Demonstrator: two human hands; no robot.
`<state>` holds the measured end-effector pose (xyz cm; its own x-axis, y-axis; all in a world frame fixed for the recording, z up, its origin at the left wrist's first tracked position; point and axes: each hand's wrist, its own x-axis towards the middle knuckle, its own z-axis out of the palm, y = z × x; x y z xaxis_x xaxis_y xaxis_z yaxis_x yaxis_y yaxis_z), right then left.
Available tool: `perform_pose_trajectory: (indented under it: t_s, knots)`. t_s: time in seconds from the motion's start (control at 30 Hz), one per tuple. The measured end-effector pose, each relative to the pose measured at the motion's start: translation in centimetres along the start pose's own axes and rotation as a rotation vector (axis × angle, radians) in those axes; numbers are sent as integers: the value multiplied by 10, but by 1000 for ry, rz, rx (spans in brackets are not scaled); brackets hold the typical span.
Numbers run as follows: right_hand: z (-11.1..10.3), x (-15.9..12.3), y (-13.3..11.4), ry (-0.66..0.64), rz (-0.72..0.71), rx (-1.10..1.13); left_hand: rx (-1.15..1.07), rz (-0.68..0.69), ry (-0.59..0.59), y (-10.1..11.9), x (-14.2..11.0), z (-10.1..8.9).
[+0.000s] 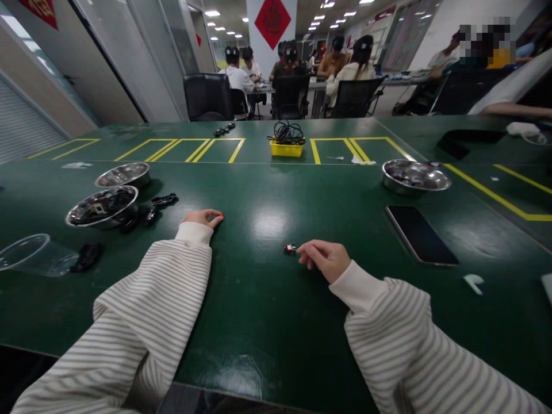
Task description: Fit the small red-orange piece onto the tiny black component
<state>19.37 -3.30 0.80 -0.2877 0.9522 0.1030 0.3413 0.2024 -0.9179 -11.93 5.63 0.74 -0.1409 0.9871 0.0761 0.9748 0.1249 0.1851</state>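
Observation:
On the left of the table, my left hand [202,218] rests with thumb and finger pinched together, a tiny orange piece [221,215] showing at the fingertips. My right hand [324,257] is closed in a pinch nearer the middle. At its fingertips is a small red-and-silver part [289,249], perhaps a little switch, just above or on the table. Left of my left hand lie black plastic pieces [164,199], beside a steel bowl [71,219] filled with dark parts.
Behind that bowl stands another steel bowl [144,168]; a clear plastic cup [26,253] lies on its side. To the right are a third steel bowl [403,185], a phone [421,234] and a white earbud [474,283]. A yellow box [287,150] holds black cables.

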Motion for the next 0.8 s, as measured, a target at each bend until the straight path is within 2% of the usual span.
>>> perform_pose_trajectory:
  t_s: [0.1, 0.23, 0.37, 0.47, 0.63, 0.73, 0.8]
  knots:
    - [0, 0, -2, -6, 6, -5, -68, 108, 30, 15, -10, 3]
    - [0, 0, -3, 17, -3, -53, -174, 347, 42, 52, -41, 9]
    - [2, 1, -3, 171, -51, -191, -246, 561, -18, 90, -76, 16]
    - [3, 2, -3, 187, -97, -216, -328, 664, 46, 107, -93, 19]
    - [7, 3, -1, 2, -3, 66, -452, 800, 227, 119, -102, 19]
    - [8, 4, 1, -21, 78, 216, -472, 828, 272, 121, -103, 18]
    - [8, 5, 2, -5, 91, 279, -458, 799, 262, 121, -104, 19]
